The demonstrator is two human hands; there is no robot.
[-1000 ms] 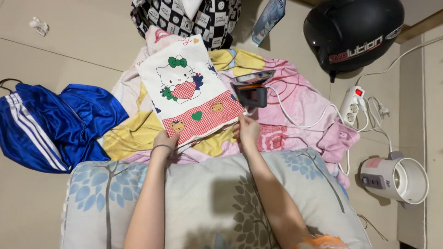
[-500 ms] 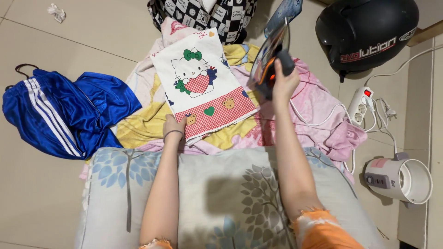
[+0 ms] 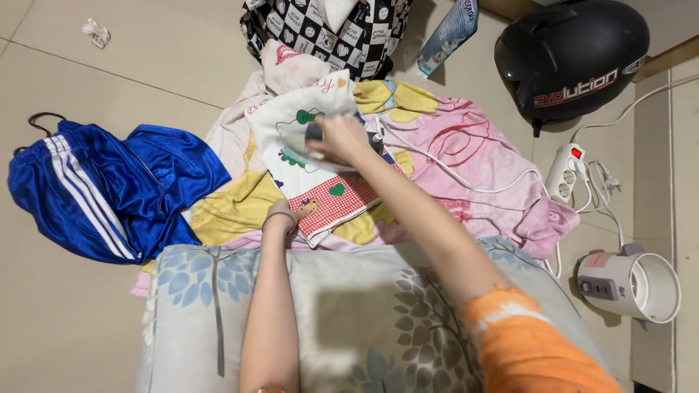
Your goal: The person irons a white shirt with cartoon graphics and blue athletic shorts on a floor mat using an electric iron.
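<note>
A: Honestly, I'm standing right here and this ironing setup makes me nervous. The right hand (image 3: 341,138) has its fingers clenched round the iron (image 3: 320,142), which sits on the cartoon-print cloth (image 3: 313,156). That cloth lies spread over the pink and yellow blanket (image 3: 466,145) on the floor. The left hand (image 3: 285,216) pins the cloth's red-checked near edge, fingers pressed flat, not grasping anything.

B: What's the risk, you reckon?

A: The white cord (image 3: 451,178) trails across the blanket to the power strip (image 3: 568,171). If it snags, I'd guess the iron jerks sideways. The left hand is also near the iron's path, so a burn seems possible. And a soft blanket underneath could scorch if the iron sits too long.
</note>
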